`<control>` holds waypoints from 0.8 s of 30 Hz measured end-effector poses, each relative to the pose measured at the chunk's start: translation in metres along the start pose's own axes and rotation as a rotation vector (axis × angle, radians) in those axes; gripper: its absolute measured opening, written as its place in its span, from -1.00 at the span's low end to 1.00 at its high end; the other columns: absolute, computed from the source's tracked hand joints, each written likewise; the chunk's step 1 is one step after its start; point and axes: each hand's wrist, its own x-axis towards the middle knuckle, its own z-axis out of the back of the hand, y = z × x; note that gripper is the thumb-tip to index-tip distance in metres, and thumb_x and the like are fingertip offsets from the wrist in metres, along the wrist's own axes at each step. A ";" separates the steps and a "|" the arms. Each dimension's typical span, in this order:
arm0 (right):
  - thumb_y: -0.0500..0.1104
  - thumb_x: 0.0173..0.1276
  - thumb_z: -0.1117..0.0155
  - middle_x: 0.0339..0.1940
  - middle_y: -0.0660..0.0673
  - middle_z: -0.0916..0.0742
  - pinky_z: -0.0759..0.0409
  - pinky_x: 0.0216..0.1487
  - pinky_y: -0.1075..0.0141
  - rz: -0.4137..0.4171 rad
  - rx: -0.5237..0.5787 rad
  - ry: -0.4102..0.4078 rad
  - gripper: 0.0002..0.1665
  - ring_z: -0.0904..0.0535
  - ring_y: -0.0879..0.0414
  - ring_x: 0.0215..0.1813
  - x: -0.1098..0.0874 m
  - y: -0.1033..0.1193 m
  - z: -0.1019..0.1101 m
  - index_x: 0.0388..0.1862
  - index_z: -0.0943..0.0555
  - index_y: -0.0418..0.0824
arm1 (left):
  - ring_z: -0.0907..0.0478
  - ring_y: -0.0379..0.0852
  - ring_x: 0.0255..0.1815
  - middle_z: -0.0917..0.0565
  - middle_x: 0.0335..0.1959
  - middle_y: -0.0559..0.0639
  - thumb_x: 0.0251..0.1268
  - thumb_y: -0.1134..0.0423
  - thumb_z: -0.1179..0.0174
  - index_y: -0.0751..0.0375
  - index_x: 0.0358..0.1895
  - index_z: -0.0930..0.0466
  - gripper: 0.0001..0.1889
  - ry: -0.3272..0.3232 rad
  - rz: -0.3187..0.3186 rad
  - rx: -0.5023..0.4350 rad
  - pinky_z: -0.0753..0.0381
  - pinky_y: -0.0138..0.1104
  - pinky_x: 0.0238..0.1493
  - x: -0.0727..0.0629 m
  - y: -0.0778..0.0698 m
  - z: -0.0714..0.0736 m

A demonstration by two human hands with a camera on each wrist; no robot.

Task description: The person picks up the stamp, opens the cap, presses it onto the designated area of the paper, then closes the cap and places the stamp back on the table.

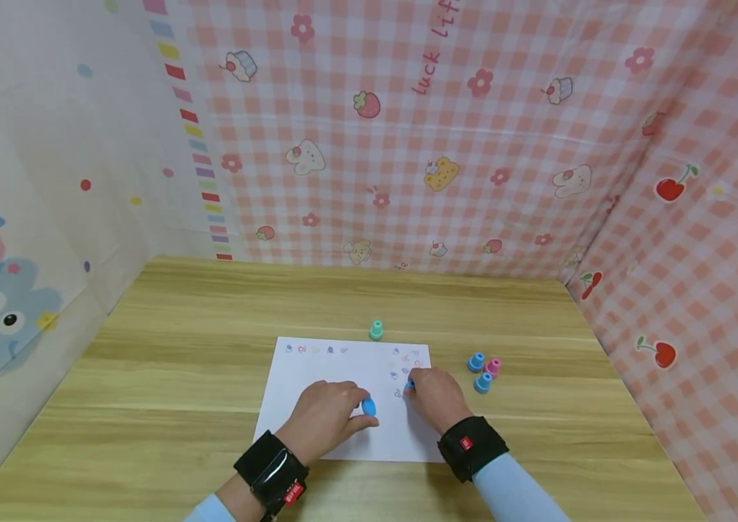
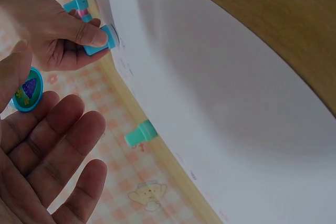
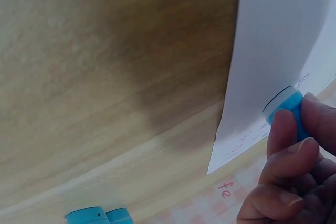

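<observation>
My left hand [image 1: 322, 419] pinches a round blue stamp cap [image 1: 369, 407] between thumb and forefinger above the paper. In the left wrist view that cap [image 2: 29, 91] shows a purple and yellow picture on green, and the other fingers are spread. The right hand [image 1: 439, 397] grips a blue toy stamp [image 3: 286, 105] by its narrow handle, its face down at the right part of the white paper [image 1: 317, 435]. Small printed marks [image 1: 396, 375] lie around the stamp. More little prints [image 1: 315, 349] run in a row along the paper's far left edge.
A green stamp [image 1: 376, 330] stands just beyond the paper's far edge. Two blue stamps [image 1: 476, 362] and a pink stamp [image 1: 493, 367] stand close together to the right of the paper. Patterned cloth [image 1: 369, 159] hangs behind the wooden table [image 1: 180, 362] and at both sides.
</observation>
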 end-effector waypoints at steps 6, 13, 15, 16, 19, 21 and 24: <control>-0.18 0.27 -0.45 -0.39 -0.09 -0.74 -0.60 -0.09 0.14 -0.004 0.007 0.009 -0.80 -0.52 0.06 -0.38 -0.001 -0.001 0.000 -0.19 -0.72 -0.27 | -0.36 -0.38 -0.59 -0.60 -0.54 -0.23 0.16 -0.07 -0.41 0.12 -0.26 -0.74 -0.68 0.006 0.000 -0.008 -0.38 -0.37 -0.50 0.002 -0.002 0.000; -0.19 0.27 -0.45 -0.37 -0.10 -0.74 -0.60 -0.06 0.13 0.014 0.015 0.011 -0.79 -0.52 0.06 -0.36 0.000 -0.001 0.000 -0.18 -0.73 -0.29 | -0.34 -0.38 -0.61 -0.59 -0.55 -0.23 0.15 -0.07 -0.41 0.12 -0.26 -0.74 -0.67 0.011 0.002 -0.007 -0.37 -0.38 -0.50 0.002 -0.002 0.000; -0.19 0.27 -0.45 -0.37 -0.10 -0.74 -0.60 -0.06 0.13 0.014 0.017 0.013 -0.79 -0.52 0.06 -0.36 0.000 -0.001 0.001 -0.18 -0.73 -0.29 | -0.34 -0.37 -0.61 -0.59 -0.55 -0.22 0.15 -0.07 -0.41 0.12 -0.26 -0.74 -0.68 0.015 0.004 -0.011 -0.38 -0.38 -0.50 0.002 -0.002 0.000; -0.19 0.27 -0.45 -0.37 -0.10 -0.74 -0.60 -0.06 0.13 0.013 0.017 0.014 -0.79 -0.52 0.06 -0.37 0.000 0.000 0.001 -0.18 -0.73 -0.29 | -0.34 -0.37 -0.61 -0.59 -0.55 -0.22 0.15 -0.07 -0.41 0.12 -0.26 -0.74 -0.68 0.017 0.005 -0.013 -0.38 -0.38 -0.50 0.002 -0.002 0.000; -0.19 0.27 -0.45 -0.38 -0.09 -0.74 -0.59 -0.08 0.14 0.009 0.015 0.013 -0.79 -0.51 0.06 -0.37 0.000 0.000 0.001 -0.18 -0.73 -0.28 | -0.34 -0.37 -0.61 -0.61 -0.54 -0.20 0.15 -0.07 -0.42 0.12 -0.26 -0.74 -0.68 0.017 0.004 -0.017 -0.38 -0.38 -0.50 0.001 -0.002 0.000; -0.19 0.27 -0.45 -0.39 -0.09 -0.73 -0.59 -0.09 0.14 0.010 0.011 0.008 -0.80 -0.51 0.07 -0.38 0.000 0.000 0.001 -0.19 -0.73 -0.28 | -0.34 -0.37 -0.61 -0.61 -0.54 -0.19 0.14 -0.07 -0.42 0.12 -0.26 -0.74 -0.68 0.014 0.002 -0.018 -0.38 -0.38 -0.50 0.001 -0.002 0.000; -0.20 0.26 -0.46 -0.40 -0.09 -0.74 -0.60 -0.09 0.14 0.016 0.004 -0.002 -0.81 -0.52 0.07 -0.39 0.000 0.000 0.000 -0.20 -0.73 -0.28 | -0.33 -0.37 -0.61 -0.61 -0.54 -0.19 0.14 -0.06 -0.42 0.12 -0.27 -0.74 -0.68 0.011 0.000 -0.017 -0.37 -0.38 -0.50 0.001 -0.002 0.000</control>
